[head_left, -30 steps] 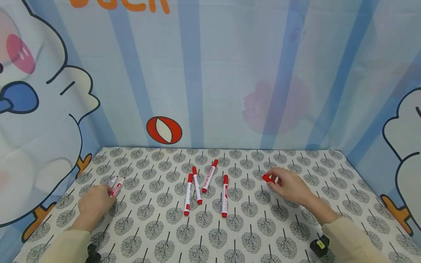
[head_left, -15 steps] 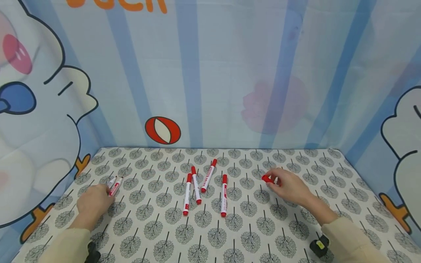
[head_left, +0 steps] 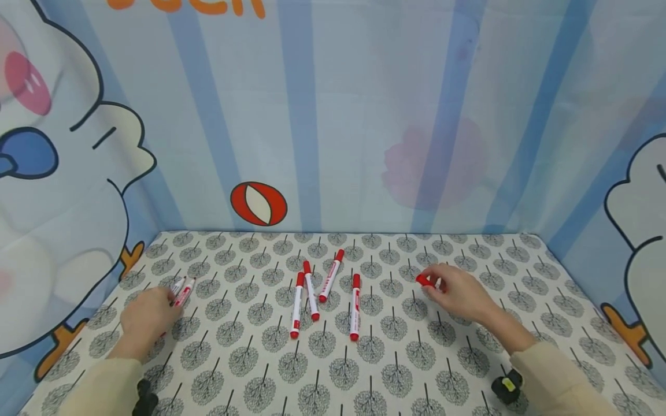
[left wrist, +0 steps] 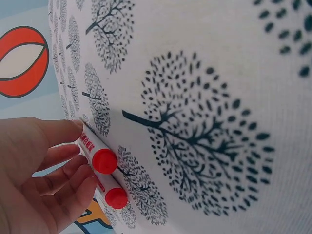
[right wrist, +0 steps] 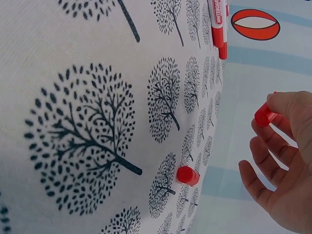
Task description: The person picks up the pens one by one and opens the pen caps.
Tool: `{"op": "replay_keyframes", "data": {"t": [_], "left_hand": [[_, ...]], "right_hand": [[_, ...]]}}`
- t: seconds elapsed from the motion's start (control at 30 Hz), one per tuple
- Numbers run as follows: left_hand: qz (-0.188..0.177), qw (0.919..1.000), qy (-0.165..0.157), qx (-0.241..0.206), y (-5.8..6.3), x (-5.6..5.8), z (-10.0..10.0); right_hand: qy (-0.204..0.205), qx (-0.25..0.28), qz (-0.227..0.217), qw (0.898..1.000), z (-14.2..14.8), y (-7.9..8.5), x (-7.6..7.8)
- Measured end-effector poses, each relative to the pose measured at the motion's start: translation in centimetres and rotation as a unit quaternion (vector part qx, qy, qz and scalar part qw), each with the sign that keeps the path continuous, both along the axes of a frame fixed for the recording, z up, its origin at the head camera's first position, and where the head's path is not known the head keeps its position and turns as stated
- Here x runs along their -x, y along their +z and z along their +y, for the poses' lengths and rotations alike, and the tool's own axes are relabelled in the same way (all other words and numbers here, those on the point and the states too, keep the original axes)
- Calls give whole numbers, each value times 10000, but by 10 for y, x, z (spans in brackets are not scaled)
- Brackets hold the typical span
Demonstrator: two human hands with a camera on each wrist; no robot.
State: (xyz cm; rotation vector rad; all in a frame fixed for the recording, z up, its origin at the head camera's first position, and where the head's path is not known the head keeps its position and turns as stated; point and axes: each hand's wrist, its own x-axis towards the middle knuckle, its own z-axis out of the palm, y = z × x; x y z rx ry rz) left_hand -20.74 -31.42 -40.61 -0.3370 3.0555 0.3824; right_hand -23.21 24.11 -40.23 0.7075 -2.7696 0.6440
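At the left of the cloth my left hand (head_left: 148, 318) grips an uncapped red whiteboard marker (head_left: 184, 293) between thumb and finger. A second uncapped marker (head_left: 177, 286) lies right beside it. In the left wrist view, the held marker's red end (left wrist: 105, 161) and the other marker's red end (left wrist: 116, 198) point toward the camera. On the right side, my right hand (head_left: 457, 292) pinches a red marker cap (right wrist: 265, 115) between thumb and index finger, its other fingers loosely bent. Another red cap (right wrist: 188, 175) rests on the cloth below that hand.
Several capped red markers lie mid-table: one on the left (head_left: 297, 306), a slanted one (head_left: 311, 290), one farther back (head_left: 332, 276) and one to the right (head_left: 355, 308). Tree-patterned cloth (head_left: 343, 375) covers the table. A printed curtain (head_left: 354, 115) hangs behind it.
My left hand has shifted very slightly left with the marker. My right hand holds the cap in about the same place, and the capped markers lie as before.
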Motion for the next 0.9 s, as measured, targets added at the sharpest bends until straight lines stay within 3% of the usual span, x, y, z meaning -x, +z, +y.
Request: {"op": "replay_keyframes", "data": {"t": [0.17,0.37,0.63,0.9], "left_hand": [[45,10000,6,-49,1,3,1],[165,9996,-211,-59,6,7,5],[403,9982,-446,22,15,7,23],[691,9942,-820,90,14,10,41]], "right_hand": [[-24,7,66,10000,2,4,0],[-108,-10,126,9999,5,8,0],[-265,37,61,9996,8,9,0],[-574,153,-184,9981,12,9,-3]]}}
